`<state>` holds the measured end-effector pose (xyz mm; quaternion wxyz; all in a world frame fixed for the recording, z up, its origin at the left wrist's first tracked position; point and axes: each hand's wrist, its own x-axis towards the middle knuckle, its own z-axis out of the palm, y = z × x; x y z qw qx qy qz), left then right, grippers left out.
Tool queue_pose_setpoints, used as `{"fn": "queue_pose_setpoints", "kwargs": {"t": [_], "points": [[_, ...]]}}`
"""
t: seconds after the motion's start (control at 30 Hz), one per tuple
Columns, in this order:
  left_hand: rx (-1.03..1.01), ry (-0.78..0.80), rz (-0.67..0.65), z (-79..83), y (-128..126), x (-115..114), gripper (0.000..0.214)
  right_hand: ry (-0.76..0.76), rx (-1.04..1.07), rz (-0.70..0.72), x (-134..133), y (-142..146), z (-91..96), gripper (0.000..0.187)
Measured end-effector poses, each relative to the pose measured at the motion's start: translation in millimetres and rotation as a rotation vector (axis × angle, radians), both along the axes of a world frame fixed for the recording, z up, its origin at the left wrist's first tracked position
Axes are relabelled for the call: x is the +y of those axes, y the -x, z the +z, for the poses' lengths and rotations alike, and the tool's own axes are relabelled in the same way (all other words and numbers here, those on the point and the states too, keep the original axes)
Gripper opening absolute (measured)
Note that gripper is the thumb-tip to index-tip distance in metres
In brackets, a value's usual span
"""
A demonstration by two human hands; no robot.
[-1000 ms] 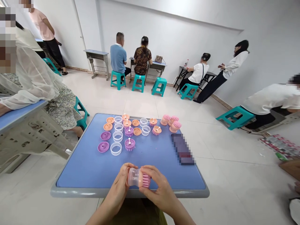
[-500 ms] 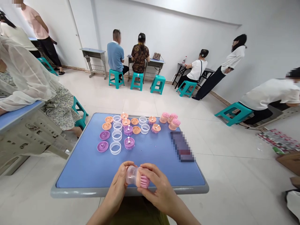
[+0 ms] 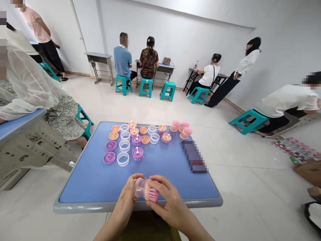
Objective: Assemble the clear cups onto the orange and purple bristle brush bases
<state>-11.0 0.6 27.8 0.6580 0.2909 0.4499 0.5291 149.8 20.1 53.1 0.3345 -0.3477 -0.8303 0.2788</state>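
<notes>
Clear plastic collar [image 3: 139, 187] meets a pink bristled brush head [image 3: 153, 194], the pair gripped evenly by the curled fingers of the left hand [image 3: 124, 192] and right hand [image 3: 170, 197], just over the near edge of the blue tabletop [image 3: 82, 190].

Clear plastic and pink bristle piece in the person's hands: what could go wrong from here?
The clear plastic sleeve with pink bristles is held near the grey table edge, so a slip from the left hand or right hand could drop it. Knocking the nearby clear plastic rings might scatter them.
</notes>
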Motion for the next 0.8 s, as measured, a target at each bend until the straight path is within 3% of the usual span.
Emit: {"fn": "queue_pose_setpoints", "kwargs": {"t": [0.5,0.8], "points": [[-0.055,-0.003,0.02,2.4,-4,0,0.04,0.016,-0.009,0.001,0,3,1.5,0.043],[-0.3,-0.044,-0.194,-5.5,11,0,0.052,0.109,0.082,0.01,7,-4,4.4,0.043]]}}
